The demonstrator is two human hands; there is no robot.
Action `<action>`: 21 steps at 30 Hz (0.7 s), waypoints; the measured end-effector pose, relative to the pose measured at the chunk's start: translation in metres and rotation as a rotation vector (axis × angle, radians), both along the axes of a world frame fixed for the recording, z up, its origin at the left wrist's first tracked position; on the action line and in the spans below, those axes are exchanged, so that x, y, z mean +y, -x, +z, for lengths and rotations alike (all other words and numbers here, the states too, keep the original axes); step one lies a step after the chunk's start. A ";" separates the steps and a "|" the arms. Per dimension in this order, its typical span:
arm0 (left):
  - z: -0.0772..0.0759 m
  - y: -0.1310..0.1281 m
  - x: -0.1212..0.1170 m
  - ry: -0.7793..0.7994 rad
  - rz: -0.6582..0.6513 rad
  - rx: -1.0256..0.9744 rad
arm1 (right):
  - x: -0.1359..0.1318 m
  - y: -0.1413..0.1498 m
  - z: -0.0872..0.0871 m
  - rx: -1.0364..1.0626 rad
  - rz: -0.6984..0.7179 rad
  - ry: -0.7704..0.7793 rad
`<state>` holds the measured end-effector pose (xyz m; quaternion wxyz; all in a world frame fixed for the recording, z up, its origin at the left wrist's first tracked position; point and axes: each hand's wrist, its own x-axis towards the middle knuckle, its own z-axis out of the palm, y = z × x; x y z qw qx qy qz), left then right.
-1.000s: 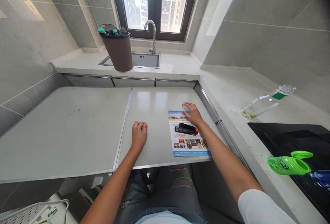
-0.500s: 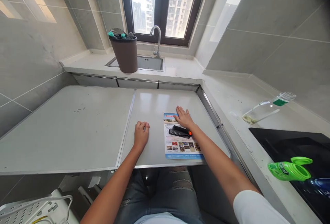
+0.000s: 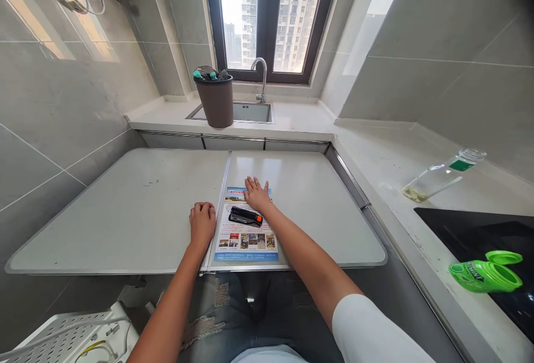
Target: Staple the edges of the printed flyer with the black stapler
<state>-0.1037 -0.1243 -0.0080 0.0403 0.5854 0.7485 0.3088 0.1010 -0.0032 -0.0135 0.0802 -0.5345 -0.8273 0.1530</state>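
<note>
My right hand [image 3: 257, 195] lies flat with fingers spread on the upper part of a printed flyer [image 3: 246, 256]. A black stapler [image 3: 245, 217] with an orange patch at one end rests across the middle of that flyer, just below the hand. To the left of the flyer, my left hand [image 3: 202, 224] rests on the white folding table [image 3: 125, 212], fingers curled together and no object visible in them. The flyer lies along the right side of the table's centre seam.
Behind the table, a brown bin [image 3: 217, 104] with a dark liner stands by the sink [image 3: 254, 112] and tap [image 3: 262, 76]. On the right counter are a clear bottle [image 3: 442, 176], a green open-lidded container [image 3: 486, 275] and a black cooktop [image 3: 463, 235]. A white perforated appliance [image 3: 79, 332] sits lower left.
The flyer, with the stapler on it, has slid left under my right hand to the table's seam. My left hand has moved left across the seam. The view has also shifted slightly.
</note>
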 end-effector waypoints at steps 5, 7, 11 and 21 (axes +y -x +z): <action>-0.005 0.003 -0.005 0.040 -0.023 0.095 | -0.004 0.002 0.000 0.025 -0.053 -0.082; -0.005 0.000 -0.005 0.044 -0.013 0.116 | -0.007 -0.004 0.001 0.013 -0.097 -0.165; -0.005 0.001 -0.003 0.048 -0.008 0.126 | -0.017 -0.015 -0.001 -0.020 -0.106 -0.243; -0.007 0.000 -0.005 0.009 -0.017 0.164 | -0.027 -0.071 -0.005 -0.015 -0.009 -0.278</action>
